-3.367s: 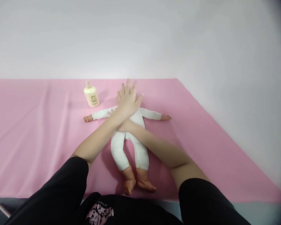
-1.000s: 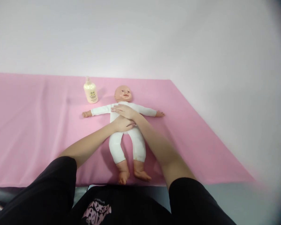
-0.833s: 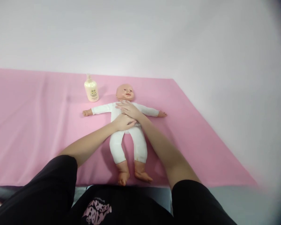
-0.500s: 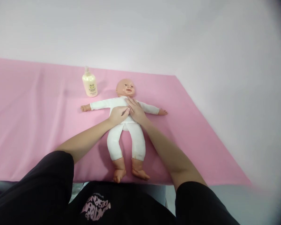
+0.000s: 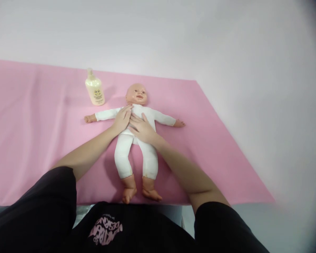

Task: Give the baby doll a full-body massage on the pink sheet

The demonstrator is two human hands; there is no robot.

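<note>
A baby doll (image 5: 150,154) in a white cloth body lies on its back, arms spread, head away from me and feet toward me. Flat on the left part of its chest rests my left hand (image 5: 122,119), fingers stretched toward the doll's neck. My right hand (image 5: 142,128) lies palm down across the middle of the torso, fingers extended and its thumb pointing up. The fingertips of the right hand come close to the left hand; whether they touch I cannot tell. Neither hand grips anything.
Left of the doll's head stands a pale yellow pump bottle (image 5: 95,92) with a printed label. A pink cloth (image 5: 200,154) covers the table, whose right edge slants toward me. Behind it is a pale wall (image 5: 158,35).
My left hand has shifted up and left on the doll's chest and its bent fingers have straightened. My right hand has slid down and left, now lying across the torso.
</note>
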